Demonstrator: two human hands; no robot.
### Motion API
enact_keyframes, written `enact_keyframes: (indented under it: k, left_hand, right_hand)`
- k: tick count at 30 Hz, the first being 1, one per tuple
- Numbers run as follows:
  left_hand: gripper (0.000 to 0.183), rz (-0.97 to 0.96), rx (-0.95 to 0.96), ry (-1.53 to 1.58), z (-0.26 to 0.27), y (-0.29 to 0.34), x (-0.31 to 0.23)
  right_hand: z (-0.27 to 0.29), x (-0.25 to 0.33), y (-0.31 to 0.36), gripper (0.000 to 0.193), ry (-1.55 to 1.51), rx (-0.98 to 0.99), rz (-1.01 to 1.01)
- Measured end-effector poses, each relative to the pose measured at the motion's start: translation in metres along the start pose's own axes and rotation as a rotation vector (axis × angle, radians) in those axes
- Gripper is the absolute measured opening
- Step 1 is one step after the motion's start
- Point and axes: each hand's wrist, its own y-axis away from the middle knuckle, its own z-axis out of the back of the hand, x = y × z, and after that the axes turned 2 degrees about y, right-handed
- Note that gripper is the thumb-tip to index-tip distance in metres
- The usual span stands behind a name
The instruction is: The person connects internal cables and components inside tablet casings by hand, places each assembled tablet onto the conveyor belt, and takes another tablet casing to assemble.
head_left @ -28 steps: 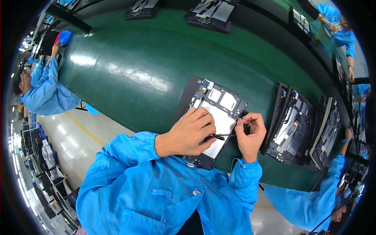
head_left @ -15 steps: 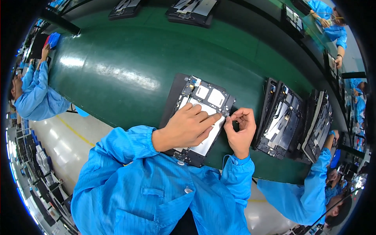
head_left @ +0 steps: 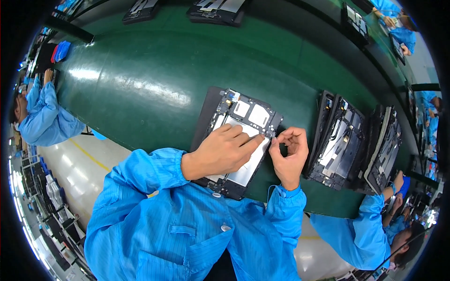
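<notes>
An opened tablet (head_left: 241, 175) with its inner parts bare lies tilted in front of me, on a dark flat panel or cover (head_left: 206, 112). My left hand (head_left: 220, 152) rests palm down across its middle. The index finger reaches to the right edge, while other fingers are bent. At that same edge my right hand (head_left: 291, 152) is closed in a pinch, thumb against fingertips. Whatever the pinch holds is too small to make out. White speaker-like plates (head_left: 258, 115) show at the tablet's far end.
Several opened tablets (head_left: 335, 145) lean in a stack on the green table (head_left: 140, 61) to my right. More tablets (head_left: 218, 10) lie at the far edge. Co-workers in blue sit at left (head_left: 44, 114) and right (head_left: 356, 239). A dark post (head_left: 70, 29) stands far left.
My hands stay at the tablet's right edge, with the right hand shifted only slightly. The left thumb has drawn in under the hand. Co-workers' arms at the sides have moved.
</notes>
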Motion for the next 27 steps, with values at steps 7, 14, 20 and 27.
enact_keyframes:
  k: [7,14,20,27]
  left_hand:
    - [0.046,-0.084,0.012,-0.046,0.005,-0.009,0.0]
    - [0.034,-0.221,0.055,-0.081,0.0,-0.004,0.012]
    - [0.032,-0.277,0.05,-0.075,0.004,-0.01,0.016]
    - [0.032,-0.275,0.087,-0.002,0.005,-0.016,0.02]
  right_hand:
    - [-0.009,-0.002,-0.017,0.026,0.071,0.008,0.159]
    - [-0.012,0.01,-0.049,0.026,0.192,0.141,0.069]
    - [-0.01,-0.001,-0.049,0.027,0.115,0.119,0.05]
    - [-0.01,0.001,-0.051,0.029,0.093,0.095,0.031]
